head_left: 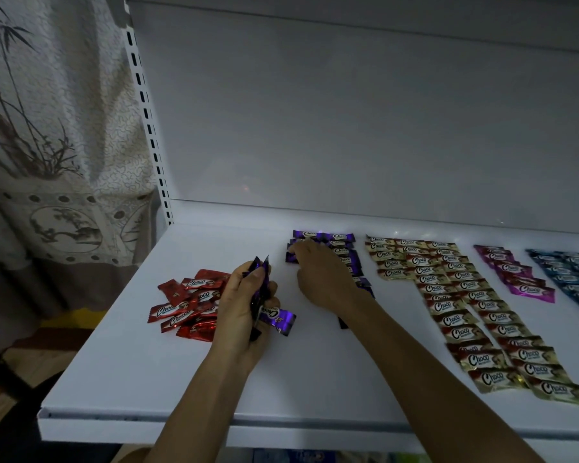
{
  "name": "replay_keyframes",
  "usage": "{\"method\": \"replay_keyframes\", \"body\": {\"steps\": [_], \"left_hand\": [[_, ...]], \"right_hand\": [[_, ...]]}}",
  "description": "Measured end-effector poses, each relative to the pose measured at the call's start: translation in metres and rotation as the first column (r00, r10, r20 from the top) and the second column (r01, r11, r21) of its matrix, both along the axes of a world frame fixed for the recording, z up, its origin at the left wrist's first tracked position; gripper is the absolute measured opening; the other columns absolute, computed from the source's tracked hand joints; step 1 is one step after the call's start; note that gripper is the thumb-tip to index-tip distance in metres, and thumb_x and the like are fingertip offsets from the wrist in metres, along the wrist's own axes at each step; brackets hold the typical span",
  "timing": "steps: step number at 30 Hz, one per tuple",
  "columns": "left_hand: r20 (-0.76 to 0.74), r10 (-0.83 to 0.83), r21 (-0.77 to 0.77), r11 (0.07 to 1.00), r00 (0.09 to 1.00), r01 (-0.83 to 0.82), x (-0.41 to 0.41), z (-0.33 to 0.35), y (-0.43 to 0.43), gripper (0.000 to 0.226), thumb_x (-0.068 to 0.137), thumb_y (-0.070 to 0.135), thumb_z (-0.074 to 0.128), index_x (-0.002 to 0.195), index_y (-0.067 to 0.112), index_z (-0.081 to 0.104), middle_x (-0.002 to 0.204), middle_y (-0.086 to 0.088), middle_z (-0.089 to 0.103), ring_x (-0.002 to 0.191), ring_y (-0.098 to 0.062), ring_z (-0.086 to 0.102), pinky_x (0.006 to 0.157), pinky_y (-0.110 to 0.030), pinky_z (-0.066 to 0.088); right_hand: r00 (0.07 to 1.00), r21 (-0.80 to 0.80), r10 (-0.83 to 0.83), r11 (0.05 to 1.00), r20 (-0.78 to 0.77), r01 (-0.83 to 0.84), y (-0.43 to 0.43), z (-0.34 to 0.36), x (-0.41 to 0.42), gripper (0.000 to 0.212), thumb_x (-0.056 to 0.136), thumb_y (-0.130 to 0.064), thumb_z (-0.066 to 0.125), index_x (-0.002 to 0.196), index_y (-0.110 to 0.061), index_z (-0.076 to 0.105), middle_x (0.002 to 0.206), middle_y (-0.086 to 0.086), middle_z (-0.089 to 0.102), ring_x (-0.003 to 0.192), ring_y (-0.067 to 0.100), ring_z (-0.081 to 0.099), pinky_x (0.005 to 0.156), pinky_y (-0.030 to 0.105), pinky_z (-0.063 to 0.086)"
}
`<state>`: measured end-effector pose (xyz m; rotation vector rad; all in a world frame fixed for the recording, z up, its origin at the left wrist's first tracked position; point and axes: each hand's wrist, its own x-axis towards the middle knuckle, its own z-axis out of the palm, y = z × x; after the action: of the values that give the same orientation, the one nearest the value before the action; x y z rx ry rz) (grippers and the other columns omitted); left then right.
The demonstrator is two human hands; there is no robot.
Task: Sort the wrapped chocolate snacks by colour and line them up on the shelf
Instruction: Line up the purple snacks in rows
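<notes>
My left grip (244,305) is curled round a bundle of purple snacks (259,265), held above the white shelf (131,379) near its front left part. Some wrapper ends stick up past my fingers and one purple wrapper (278,319) juts out sideways to the right below my thumb. Just left of this grip, partly behind it, the red snacks (184,309) lie in a loose, overlapping pile on the shelf, not lined up.

My right grip (321,272) reaches forward over the shelf with the fingers stretched out and spread a little, pinching nothing that I can see. Its fingertips (296,249) rest on the left end of the purple row (343,252), which runs from near the back of the shelf toward me. My hand and forearm cover much of that row, so I cannot tell how many lie in it.

To the right of the purple row, the gold-and-brown snacks (465,295) sit in several long columns that reach almost to the front edge. Further right comes a short magenta row (515,279), and beyond that the blue snacks (572,275) run off the right edge of the view.

Behind everything stands the plain grey back panel (348,111). A white slotted upright (147,121) rises at the shelf's left corner, and a patterned curtain (47,128) hangs beside it
</notes>
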<state>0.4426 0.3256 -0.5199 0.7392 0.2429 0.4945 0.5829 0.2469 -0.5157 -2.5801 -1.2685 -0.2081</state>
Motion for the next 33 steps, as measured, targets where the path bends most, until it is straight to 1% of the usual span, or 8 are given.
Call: {"method": "replay_keyframes", "body": {"steps": [7, 10, 13, 15, 17, 20, 27, 33], "left_hand": [[0.013, -0.031, -0.05, 0.998, 0.999, 0.032, -0.001, -0.002, 0.003, 0.011, 0.069, 0.029, 0.073, 0.078, 0.023, 0.072, 0.073, 0.0, 0.066, 0.056, -0.008, 0.053, 0.046, -0.016, 0.042], [0.017, -0.034, -0.085, 0.996, 0.999, 0.035, -0.001, -0.002, 0.005, 0.01, 0.069, 0.033, 0.072, 0.074, 0.026, 0.075, 0.074, 0.001, 0.067, 0.058, -0.008, 0.053, 0.049, -0.016, 0.04], [0.014, -0.023, -0.142, 0.99, 1.0, 0.024, 0.0, -0.002, 0.007, 0.027, 0.07, 0.033, 0.069, 0.091, 0.015, 0.066, 0.076, -0.002, 0.064, 0.061, -0.01, 0.056, 0.057, -0.021, 0.047], [0.014, -0.038, -0.157, 0.987, 0.999, 0.039, -0.001, -0.001, 0.006, 0.038, 0.069, 0.034, 0.068, 0.099, 0.013, 0.058, 0.076, -0.002, 0.06, 0.059, -0.009, 0.057, 0.05, -0.019, 0.047], [0.052, -0.038, -0.189, 0.981, 0.998, 0.047, -0.002, 0.0, 0.006, 0.046, 0.068, 0.033, 0.069, 0.105, 0.012, 0.053, 0.078, -0.002, 0.058, 0.062, -0.009, 0.058, 0.052, -0.02, 0.05], [0.082, -0.038, -0.176, 0.983, 0.996, 0.052, -0.002, 0.0, 0.002, 0.057, 0.067, 0.032, 0.069, 0.115, 0.009, 0.049, 0.085, -0.003, 0.056, 0.069, -0.011, 0.058, 0.064, -0.024, 0.052], [0.112, 0.003, -0.231, 0.973, 0.994, 0.023, 0.001, -0.001, 0.004, 0.04, 0.068, 0.026, 0.07, 0.101, 0.01, 0.055, 0.078, -0.001, 0.061, 0.063, -0.011, 0.059, 0.065, -0.026, 0.056], [0.089, -0.004, -0.267, 0.963, 0.996, 0.028, 0.002, 0.0, 0.002, 0.038, 0.068, 0.023, 0.071, 0.1, 0.009, 0.056, 0.078, -0.001, 0.061, 0.062, -0.011, 0.059, 0.063, -0.023, 0.054]], "right_hand": [[0.993, -0.099, -0.038, 0.995, -0.109, 0.027, -0.004, 0.011, 0.009, 0.044, 0.092, -0.002, 0.04, 0.135, -0.007, 0.04, 0.134, 0.011, 0.049, 0.121, 0.025, 0.043, 0.107, 0.033, 0.026], [0.97, 0.23, -0.012, 0.971, -0.243, 0.07, -0.011, 0.019, -0.016, 0.026, 0.097, -0.027, 0.045, 0.116, -0.014, 0.056, 0.112, 0.002, 0.064, 0.101, 0.017, 0.059, 0.087, 0.034, 0.047], [0.769, 0.403, 0.121, 0.896, -0.627, 0.187, -0.025, 0.025, -0.06, 0.038, 0.077, -0.061, 0.061, 0.089, -0.025, 0.062, 0.083, -0.009, 0.071, 0.075, 0.005, 0.067, 0.066, 0.023, 0.051], [0.647, 0.399, 0.189, 0.897, -0.739, 0.193, -0.032, 0.02, -0.076, 0.031, 0.072, -0.045, 0.075, 0.089, -0.021, 0.064, 0.078, -0.001, 0.073, 0.07, 0.011, 0.07, 0.067, 0.031, 0.057], [0.627, 0.443, 0.229, 0.872, -0.745, 0.209, -0.037, 0.019, -0.081, 0.018, 0.077, -0.017, 0.076, 0.092, -0.016, 0.067, 0.078, 0.007, 0.073, 0.072, 0.02, 0.071, 0.077, 0.042, 0.058], [0.602, 0.487, 0.261, 0.838, -0.755, 0.247, -0.044, 0.019, -0.079, 0.016, 0.078, -0.004, 0.072, 0.092, -0.012, 0.069, 0.077, 0.01, 0.073, 0.07, 0.019, 0.07, 0.081, 0.041, 0.056], [0.692, 0.55, 0.211, 0.774, -0.691, 0.313, -0.063, 0.026, -0.067, 0.017, 0.084, -0.003, 0.065, 0.091, -0.019, 0.066, 0.082, 0.008, 0.071, 0.07, 0.015, 0.069, 0.062, 0.016, 0.051], [0.908, 0.199, -0.004, 0.975, -0.42, 0.096, -0.055, 0.035, -0.037, 0.03, 0.095, -0.013, 0.051, 0.12, -0.024, 0.062, 0.119, -0.002, 0.064, 0.083, 0.003, 0.058, 0.075, 0.017, 0.046]]}}
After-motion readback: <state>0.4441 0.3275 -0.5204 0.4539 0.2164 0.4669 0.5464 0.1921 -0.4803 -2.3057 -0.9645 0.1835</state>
